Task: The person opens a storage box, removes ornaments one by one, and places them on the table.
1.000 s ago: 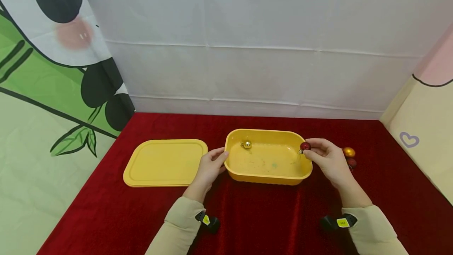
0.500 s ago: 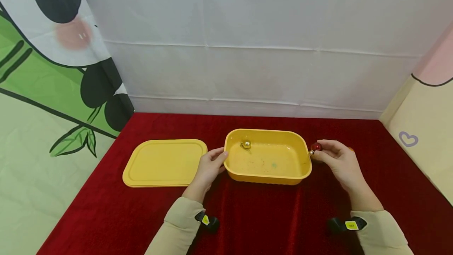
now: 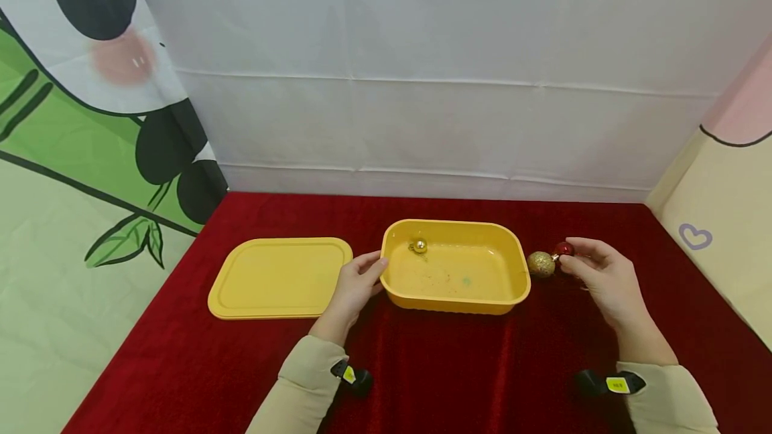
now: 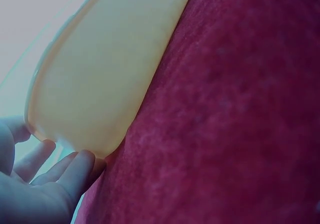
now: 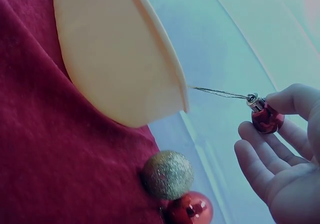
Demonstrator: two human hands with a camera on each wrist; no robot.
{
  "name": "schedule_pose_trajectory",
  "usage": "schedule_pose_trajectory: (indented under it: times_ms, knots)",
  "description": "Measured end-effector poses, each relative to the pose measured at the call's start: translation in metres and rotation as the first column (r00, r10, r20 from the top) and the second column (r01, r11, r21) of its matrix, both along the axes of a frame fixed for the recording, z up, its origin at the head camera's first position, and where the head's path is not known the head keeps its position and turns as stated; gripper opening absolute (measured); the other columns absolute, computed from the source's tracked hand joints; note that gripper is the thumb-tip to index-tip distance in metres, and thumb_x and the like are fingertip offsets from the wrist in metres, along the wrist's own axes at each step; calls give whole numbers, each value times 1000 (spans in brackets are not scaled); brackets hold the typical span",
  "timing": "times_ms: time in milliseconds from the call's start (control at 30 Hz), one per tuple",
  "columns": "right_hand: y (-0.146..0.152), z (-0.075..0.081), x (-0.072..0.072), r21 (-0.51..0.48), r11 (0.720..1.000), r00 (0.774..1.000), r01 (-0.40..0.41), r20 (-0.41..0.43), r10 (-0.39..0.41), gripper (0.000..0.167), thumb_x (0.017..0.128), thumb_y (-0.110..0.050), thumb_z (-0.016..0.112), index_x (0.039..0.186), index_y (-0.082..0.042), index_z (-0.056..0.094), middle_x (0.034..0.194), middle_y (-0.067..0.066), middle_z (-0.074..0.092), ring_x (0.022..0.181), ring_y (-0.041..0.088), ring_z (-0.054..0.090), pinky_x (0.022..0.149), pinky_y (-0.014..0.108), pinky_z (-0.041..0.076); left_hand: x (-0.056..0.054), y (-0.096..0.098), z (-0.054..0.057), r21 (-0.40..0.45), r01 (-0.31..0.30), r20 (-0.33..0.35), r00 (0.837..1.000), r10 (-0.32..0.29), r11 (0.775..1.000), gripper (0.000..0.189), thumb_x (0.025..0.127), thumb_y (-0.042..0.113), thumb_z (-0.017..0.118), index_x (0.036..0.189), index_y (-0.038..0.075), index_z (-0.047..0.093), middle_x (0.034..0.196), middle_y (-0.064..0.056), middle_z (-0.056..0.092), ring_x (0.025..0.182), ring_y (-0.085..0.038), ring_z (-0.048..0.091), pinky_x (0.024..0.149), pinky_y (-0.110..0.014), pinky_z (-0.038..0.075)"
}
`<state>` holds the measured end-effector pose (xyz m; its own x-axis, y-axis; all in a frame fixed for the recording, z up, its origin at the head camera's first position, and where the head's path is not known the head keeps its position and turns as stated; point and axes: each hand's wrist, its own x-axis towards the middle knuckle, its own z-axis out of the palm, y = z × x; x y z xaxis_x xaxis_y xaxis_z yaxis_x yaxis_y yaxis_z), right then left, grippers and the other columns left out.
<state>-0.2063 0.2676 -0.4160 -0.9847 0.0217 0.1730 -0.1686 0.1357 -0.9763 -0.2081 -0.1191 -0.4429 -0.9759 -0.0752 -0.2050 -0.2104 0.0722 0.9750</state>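
In the head view a yellow plastic box (image 3: 455, 305) lies on the red cloth, and my left hand (image 3: 356, 283) holds its left end, thumb on the rim. Fingertips (image 4: 82, 159) of that hand press the end wall in the left wrist view. My right hand (image 3: 606, 280) pinches a small shiny red bauble (image 5: 266, 120) between thumb and fingers, right of the box. From its metal cap a thin string loop (image 5: 220, 91) stretches out to the box rim. Inside the box, near the back left, is a small gold bauble (image 3: 419, 246).
A glittery gold bauble (image 3: 541, 264) is beside the box's right end. In the right wrist view another red bauble (image 5: 191, 208) lies against it. Left of my left hand lies a flat yellow lid (image 3: 280, 278). A white cloth wall (image 3: 422, 132) rises behind the table.
My right hand has moved right with the red bauble, from over the box to outside its right end. The glittery gold bauble has come into view. My left hand stays on the box.
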Motion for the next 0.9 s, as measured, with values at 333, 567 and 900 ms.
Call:
schedule_pose_trajectory:
  times_ms: [333, 567, 900]
  knots:
    - [18, -3, 1, -173, 985, 1000, -12, -19, 9, 27, 85, 1, 66, 103, -19, 67, 84, -13, 70, 70, 0, 67, 64, 12, 53, 2, 1, 3, -2, 5, 0, 1000, -5, 1000, 43, 95, 26, 57, 133, 6, 53, 130, -17, 56, 116, -28, 57, 93, -40, 51]
    - [32, -7, -2, -282, 959, 998, 2, -58, -19, 28, 85, 6, 63, 101, -16, 68, 86, -9, 72, 68, 3, 68, 63, 14, 54, 1, 0, 1, 9, -1, -17, 1000, 1, 1000, 41, 95, 25, 57, 132, 7, 55, 126, -16, 58, 111, -24, 60, 90, -38, 53]
    - [52, -18, -3, -330, 944, 1000, 21, -4, -23, 28, 86, 6, 63, 101, -18, 68, 90, -7, 69, 71, 6, 70, 66, 17, 56, 0, -2, -1, 11, 12, -20, 1000, -12, 1000, 43, 95, 27, 57, 133, 6, 53, 128, -18, 57, 113, -27, 59, 90, -37, 53]
